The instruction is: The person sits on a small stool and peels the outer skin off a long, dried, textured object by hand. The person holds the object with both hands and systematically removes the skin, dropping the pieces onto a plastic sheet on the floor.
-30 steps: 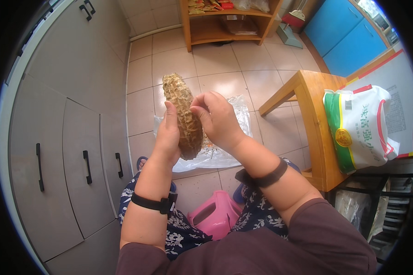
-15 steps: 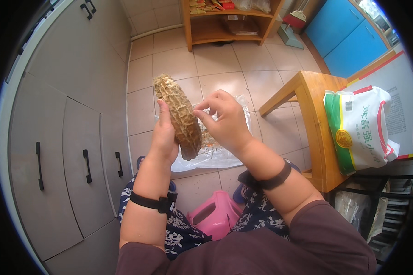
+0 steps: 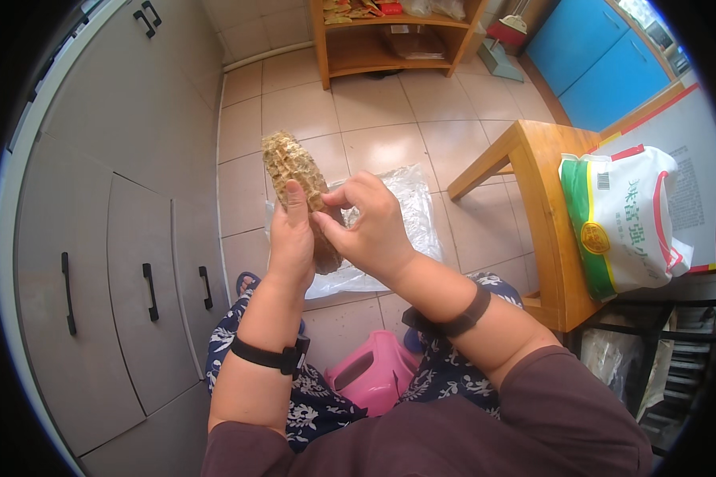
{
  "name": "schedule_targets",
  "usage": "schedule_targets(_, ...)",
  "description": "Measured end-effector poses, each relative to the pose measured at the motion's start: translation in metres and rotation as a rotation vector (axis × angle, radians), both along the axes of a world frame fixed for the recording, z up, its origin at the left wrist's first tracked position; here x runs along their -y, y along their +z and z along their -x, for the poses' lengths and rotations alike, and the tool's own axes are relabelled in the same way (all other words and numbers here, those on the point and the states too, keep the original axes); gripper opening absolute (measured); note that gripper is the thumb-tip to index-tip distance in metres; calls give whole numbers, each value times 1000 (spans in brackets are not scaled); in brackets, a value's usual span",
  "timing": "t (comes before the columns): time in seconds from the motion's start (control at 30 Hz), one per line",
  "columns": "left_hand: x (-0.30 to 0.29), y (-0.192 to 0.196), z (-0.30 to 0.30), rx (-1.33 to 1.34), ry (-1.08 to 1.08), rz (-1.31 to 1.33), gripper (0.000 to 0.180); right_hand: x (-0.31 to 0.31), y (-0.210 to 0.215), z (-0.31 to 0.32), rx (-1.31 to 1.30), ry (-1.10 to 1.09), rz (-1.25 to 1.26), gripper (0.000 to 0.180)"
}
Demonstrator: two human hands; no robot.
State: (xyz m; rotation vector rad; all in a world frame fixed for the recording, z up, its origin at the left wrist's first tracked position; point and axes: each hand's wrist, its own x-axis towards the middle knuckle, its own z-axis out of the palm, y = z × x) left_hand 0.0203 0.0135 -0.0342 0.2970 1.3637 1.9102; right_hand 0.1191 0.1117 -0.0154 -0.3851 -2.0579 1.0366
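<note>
A long brown dried loofah (image 3: 288, 165), with a rough, netted surface, is held up at a tilt in front of me. My left hand (image 3: 292, 242) is wrapped round it from the left, thumb lying along its near face. On the right side of the loofah, my right hand (image 3: 371, 226) is closed, its thumb and forefinger pinching at the surface close to my left thumb. Its other fingers are curled. Both hands partly hide the loofah's lower half. Below them a clear plastic sheet (image 3: 416, 219) with pale bits on it lies on the floor.
Grey cabinets (image 3: 103, 222) line the left. At the right, a wooden chair (image 3: 542, 230) carries a white and green bag (image 3: 632, 219). A pink plastic stool (image 3: 383, 378) is between my legs. A wooden shelf (image 3: 390, 65) and a dustpan (image 3: 501, 63) are at the back.
My left thumb has moved onto the loofah's face, and the loofah has turned slightly. My right hand has shifted down and left, its pinch now nearer the left thumb.
</note>
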Motion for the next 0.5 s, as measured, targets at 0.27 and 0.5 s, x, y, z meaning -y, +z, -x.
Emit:
schedule_targets(0.27, -4, -4, -5, -17, 64, 27, 59, -2, 0, 0, 19, 6, -78, 14)
schedule_targets(0.5, -3, -6, -8, -100, 42, 46, 57, -3, 0, 2, 18, 2, -273, 12)
